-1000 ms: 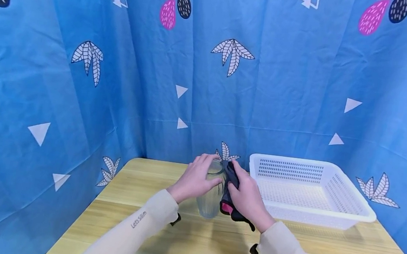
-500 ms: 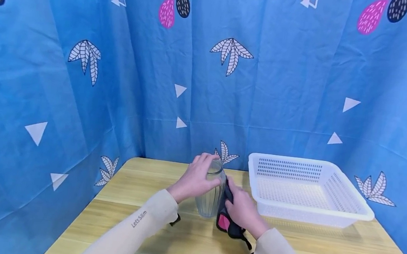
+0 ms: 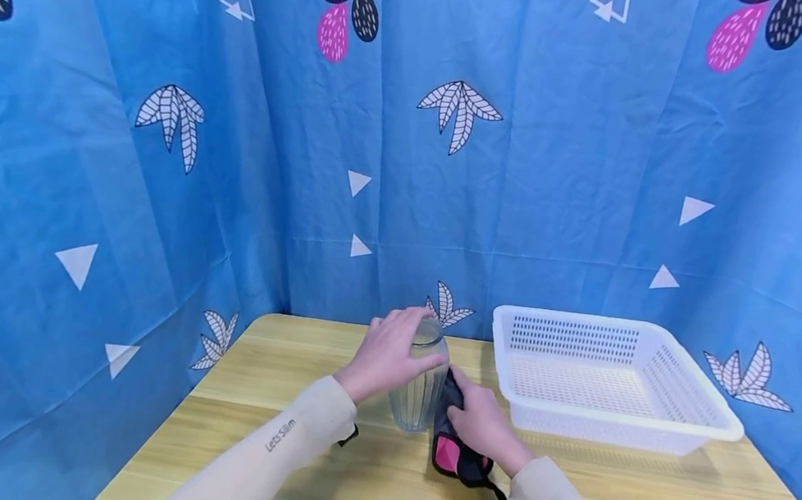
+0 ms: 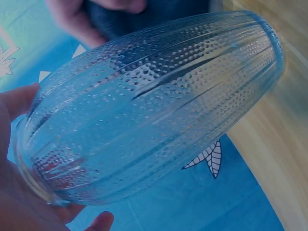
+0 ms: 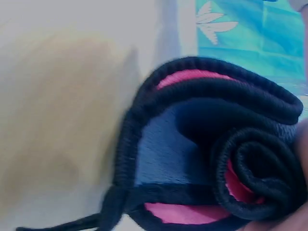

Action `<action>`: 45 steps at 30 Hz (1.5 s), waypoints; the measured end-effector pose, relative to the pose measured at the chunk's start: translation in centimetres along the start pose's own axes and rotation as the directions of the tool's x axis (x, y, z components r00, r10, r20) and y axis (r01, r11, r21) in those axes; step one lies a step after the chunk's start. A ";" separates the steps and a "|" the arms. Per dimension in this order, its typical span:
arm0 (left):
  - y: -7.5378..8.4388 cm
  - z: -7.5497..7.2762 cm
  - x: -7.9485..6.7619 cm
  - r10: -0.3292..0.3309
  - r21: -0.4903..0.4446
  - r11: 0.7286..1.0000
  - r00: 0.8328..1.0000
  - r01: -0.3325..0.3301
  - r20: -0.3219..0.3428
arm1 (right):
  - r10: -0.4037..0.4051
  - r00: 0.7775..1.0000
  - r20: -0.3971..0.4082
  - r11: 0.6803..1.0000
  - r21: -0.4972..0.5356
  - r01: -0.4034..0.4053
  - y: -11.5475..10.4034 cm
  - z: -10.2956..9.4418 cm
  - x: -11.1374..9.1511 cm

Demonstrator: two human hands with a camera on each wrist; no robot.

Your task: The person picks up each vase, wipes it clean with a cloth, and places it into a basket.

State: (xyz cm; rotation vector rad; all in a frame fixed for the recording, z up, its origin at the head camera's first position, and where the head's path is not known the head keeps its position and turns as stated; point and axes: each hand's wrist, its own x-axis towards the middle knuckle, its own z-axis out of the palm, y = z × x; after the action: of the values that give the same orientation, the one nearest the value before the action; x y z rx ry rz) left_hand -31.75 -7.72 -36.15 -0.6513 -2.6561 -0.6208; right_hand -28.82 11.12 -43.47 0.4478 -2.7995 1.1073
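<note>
A clear glass vase point(image 3: 421, 397) with ribs and a dimpled texture stands near the middle of the table. My left hand point(image 3: 389, 356) grips it around the neck and upper side; in the left wrist view the fingers point(image 4: 18, 98) reach round the mouth end of the vase point(image 4: 154, 106). Against the vase's right side, my right hand point(image 3: 485, 426) holds a folded cloth point(image 3: 451, 421), dark grey with black edging and a pink reverse. The right wrist view shows part of this cloth point(image 5: 161, 144) rolled up by the fingers, most of which are out of frame there.
A white perforated plastic basket point(image 3: 619, 419) stands at the back right of the wooden table point(image 3: 300, 354), just beyond my right hand. Behind the table and along its left side hangs a blue patterned curtain point(image 3: 565, 178).
My right hand has slid the cloth down the vase's right side and closer to me, from near the rim to lower down. The left hand keeps its grip in about the same place.
</note>
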 end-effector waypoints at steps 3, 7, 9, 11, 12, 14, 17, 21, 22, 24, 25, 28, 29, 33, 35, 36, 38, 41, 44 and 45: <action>0.0 -0.1 0.1 -0.007 -0.004 1.000 1.000 0.007 0.000 | -0.062 0.991 -0.116 0.998 -0.030 0.059 -0.6 -1.0 0.2; 0.0 -0.2 0.1 -0.001 -0.038 0.999 1.000 0.002 0.027 | -0.153 0.964 -0.218 0.988 -0.040 0.148 -1.8 -2.5 0.3; -0.1 -0.3 0.1 0.012 -0.057 0.998 0.999 -0.010 0.040 | -0.192 0.948 -0.253 0.981 -0.039 0.188 -2.3 -3.0 0.3; 0.0 -0.3 0.1 0.025 -0.078 0.997 0.999 -0.021 0.046 | -0.227 0.932 -0.282 0.974 -0.059 0.219 -2.7 -3.3 0.3; 0.0 -0.3 0.1 0.031 -0.085 0.996 0.998 -0.027 0.046 | -0.240 0.927 -0.289 0.971 -0.079 0.226 -2.8 -3.3 0.3; 0.0 -0.3 0.2 0.038 -0.083 0.996 0.998 -0.034 0.050 | -0.254 0.925 -0.281 0.966 -0.121 0.228 -2.8 -3.1 0.4; 0.0 -0.2 0.2 0.042 -0.073 0.997 0.998 -0.039 0.047 | -0.229 0.944 -0.238 0.966 -0.171 0.191 -2.5 -2.3 0.4; 0.1 -0.2 0.2 0.023 -0.080 0.997 0.999 -0.020 0.040 | -0.123 0.985 -0.121 0.981 -0.167 0.102 -1.3 -0.9 0.3; 0.1 -0.3 0.2 0.015 -0.086 0.996 0.999 -0.011 0.040 | -0.092 0.992 -0.081 0.984 -0.161 0.079 -1.0 -0.4 0.3; 0.1 -0.4 0.2 0.003 -0.099 0.995 0.999 0.001 0.042 | -0.039 0.999 0.003 0.986 -0.162 0.039 -0.2 0.4 0.1; 0.1 -0.4 0.2 -0.002 -0.103 0.995 0.999 0.006 0.046 | -0.020 0.999 0.038 0.986 -0.165 0.026 0.2 0.7 0.0; -0.1 -0.6 0.1 0.009 -0.100 0.995 0.999 -0.004 0.054 | 0.008 0.996 0.086 0.987 -0.163 0.006 1.0 1.6 -0.1; -0.2 -0.7 0.1 0.014 -0.096 0.995 0.998 -0.008 0.056 | 0.005 0.996 0.084 0.987 -0.159 0.008 1.1 1.8 0.0; -0.1 -0.9 0.1 0.020 -0.090 0.996 0.998 -0.014 0.064 | 0.030 0.998 0.050 0.996 -0.086 -0.025 1.3 1.4 0.1; 0.0 -1.0 0.0 0.015 -0.096 0.995 0.998 -0.008 0.066 | 0.042 0.999 0.022 0.998 -0.056 -0.040 1.2 1.0 0.1; 0.0 -1.0 0.0 0.011 -0.099 0.995 0.998 -0.004 0.068 | 0.047 0.999 0.003 0.998 -0.040 -0.047 1.1 0.9 0.2; 0.0 -1.0 0.0 0.003 -0.092 0.996 0.998 0.003 0.064 | 0.050 0.997 -0.057 0.998 -0.022 -0.052 0.8 0.4 0.2; 0.0 -1.1 0.0 -0.006 -0.079 0.997 0.998 0.010 0.058 | 0.027 0.987 -0.156 1.000 0.000 -0.027 0.1 -0.7 0.2; 0.0 -1.3 0.1 -0.008 -0.084 0.996 0.997 0.014 0.072 | 0.005 0.974 -0.225 1.000 0.028 0.001 -1.0 -2.1 0.1; 0.0 -1.4 0.1 -0.006 -0.088 0.996 0.997 0.014 0.081 | -0.005 0.970 -0.244 0.999 0.034 0.013 -1.4 -2.5 0.1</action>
State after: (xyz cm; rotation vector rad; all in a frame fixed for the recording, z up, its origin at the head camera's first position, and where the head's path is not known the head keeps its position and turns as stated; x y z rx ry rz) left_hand -31.54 -8.38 -34.94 -0.7020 -2.7203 -0.7333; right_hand -28.51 11.80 -40.70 0.3035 -2.5663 1.1269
